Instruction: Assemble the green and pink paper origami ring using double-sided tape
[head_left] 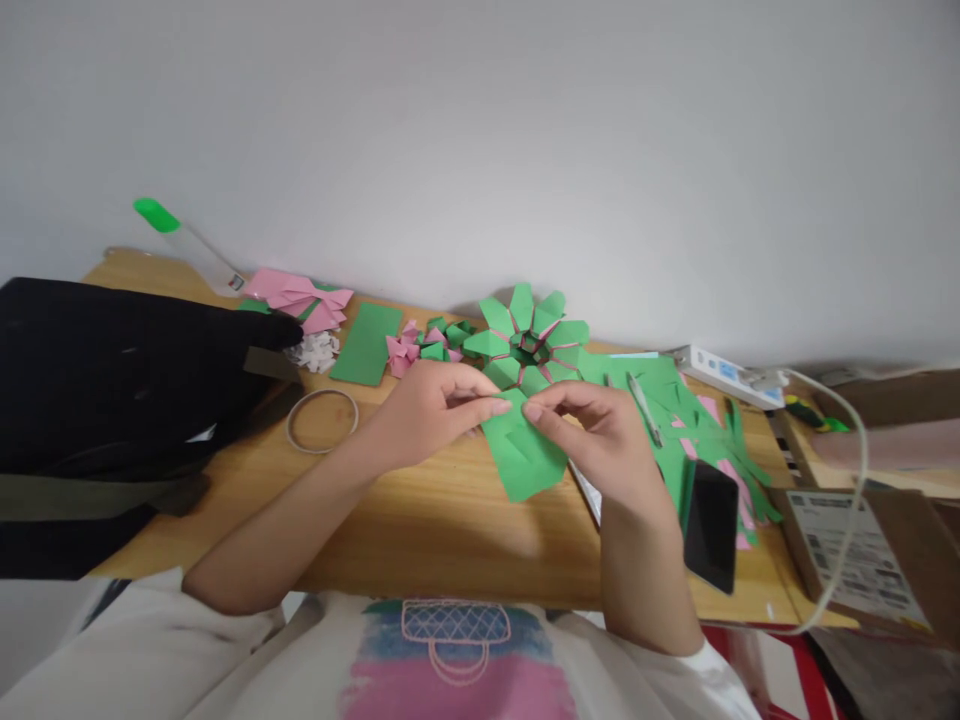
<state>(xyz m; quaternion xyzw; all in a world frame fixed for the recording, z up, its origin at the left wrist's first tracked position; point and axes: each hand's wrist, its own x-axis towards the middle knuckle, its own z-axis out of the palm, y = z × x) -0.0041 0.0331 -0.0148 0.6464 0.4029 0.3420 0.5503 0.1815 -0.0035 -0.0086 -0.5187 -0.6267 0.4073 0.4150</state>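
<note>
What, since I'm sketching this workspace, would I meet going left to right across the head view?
Black cloth item, thin ring, green paper rectangle, left hand, pinched green sheet, right hand, dark-screened phone, cardboard box with a white label.

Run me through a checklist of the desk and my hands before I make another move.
1. Left hand pinching the green paper piece: ok, at its top edge.
2. Right hand pinching it too: ok, close beside the left.
3. Green paper piece smooth: not ok, a crease or flap shows mid-sheet.
4. Green-and-pink paper ring clear of the fingers: cannot tell, they overlap in view.
5. Pen-like tool capped: cannot tell, too small.
6. Phone screen dark: ok.
</note>
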